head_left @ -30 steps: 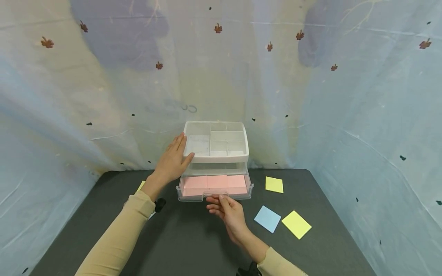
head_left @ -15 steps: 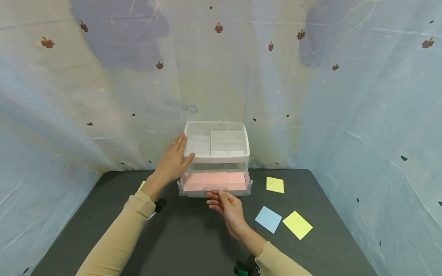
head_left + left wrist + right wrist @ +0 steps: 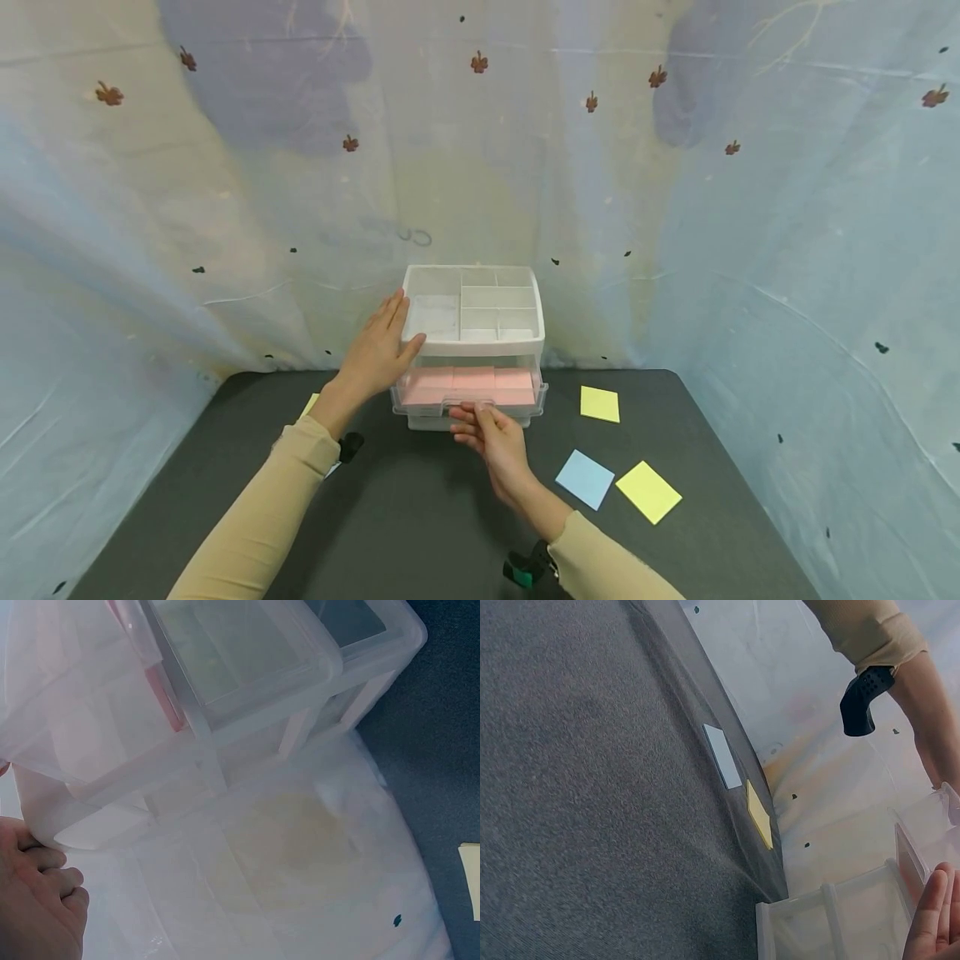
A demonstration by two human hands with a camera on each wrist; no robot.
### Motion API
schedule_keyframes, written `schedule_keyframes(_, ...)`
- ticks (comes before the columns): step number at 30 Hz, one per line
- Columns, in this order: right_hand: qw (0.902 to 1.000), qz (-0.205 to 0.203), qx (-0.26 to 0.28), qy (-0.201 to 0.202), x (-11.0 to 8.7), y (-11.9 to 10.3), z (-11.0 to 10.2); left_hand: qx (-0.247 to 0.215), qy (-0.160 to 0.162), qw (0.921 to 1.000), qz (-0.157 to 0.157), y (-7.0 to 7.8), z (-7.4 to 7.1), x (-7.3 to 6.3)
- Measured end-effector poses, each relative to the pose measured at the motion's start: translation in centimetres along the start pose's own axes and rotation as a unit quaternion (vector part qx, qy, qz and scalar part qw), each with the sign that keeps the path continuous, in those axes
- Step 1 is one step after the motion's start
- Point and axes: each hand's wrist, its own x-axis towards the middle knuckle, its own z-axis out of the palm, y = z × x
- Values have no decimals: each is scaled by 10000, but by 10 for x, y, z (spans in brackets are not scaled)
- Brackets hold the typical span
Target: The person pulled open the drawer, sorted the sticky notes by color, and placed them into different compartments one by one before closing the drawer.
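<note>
The clear plastic drawer (image 3: 422,409) of pink paper squares (image 3: 472,383) juts from the white plastic organizer (image 3: 472,348); closing it seems the step in hand. The right hand (image 3: 497,448) touches the drawer's front, pinching or not I cannot tell; the left hand (image 3: 375,352), thumb spread wide, rests against the organizer. Next likely calls for a level push

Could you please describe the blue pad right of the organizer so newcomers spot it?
On the dark table stands a white drawer organizer. On the person's right lies the blue pad, beside the near yellow pad; its colour distinguishes it from that and the far yellow pad.
</note>
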Motion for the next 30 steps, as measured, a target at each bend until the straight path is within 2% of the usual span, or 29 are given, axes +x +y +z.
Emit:
schedule_keyframes(16, 9997, -6, -236, -17, 15, -2, -2, 20, 65, 10000, -51, 1, 2, 1)
schedule_keyframes(30, 9998, -37, -202, 8, 29, -3, -4, -25, 40, 10000, -51, 1, 1, 0)
